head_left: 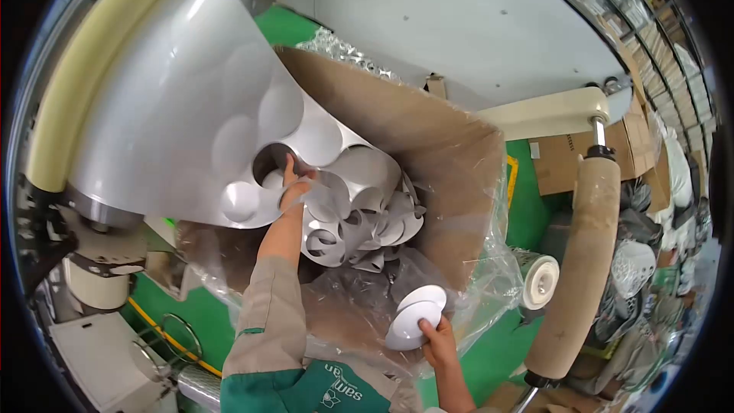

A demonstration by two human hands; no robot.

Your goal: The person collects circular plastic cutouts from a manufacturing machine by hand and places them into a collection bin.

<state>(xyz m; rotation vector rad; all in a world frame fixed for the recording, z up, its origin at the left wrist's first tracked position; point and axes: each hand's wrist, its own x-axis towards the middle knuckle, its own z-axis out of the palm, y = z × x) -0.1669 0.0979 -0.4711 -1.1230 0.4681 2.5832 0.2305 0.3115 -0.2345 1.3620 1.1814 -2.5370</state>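
A glossy white plastic sheet (172, 99) with round cut-outs curves down from the upper left into a large cardboard box (459, 176). My left hand (296, 182) is at a round hole in the sheet, closed on a narrow strip at the hole's edge; some of its fingers are hidden. Round pieces still sit within the sheet around it. Over the box's near side, my right hand (438, 339) grips several thin white discs (417, 320), fanned and overlapping, with the thumb on top. Crumpled sheet scrap (359, 233) with holes lies inside the box.
Clear plastic film (485, 287) lines the box and hangs over its rim. A beige padded arm (577, 268) stands to the right, a yellow roller (103, 69) to the left. A grey panel (459, 15) is behind. Cartons (589, 157) and bags fill the right side.
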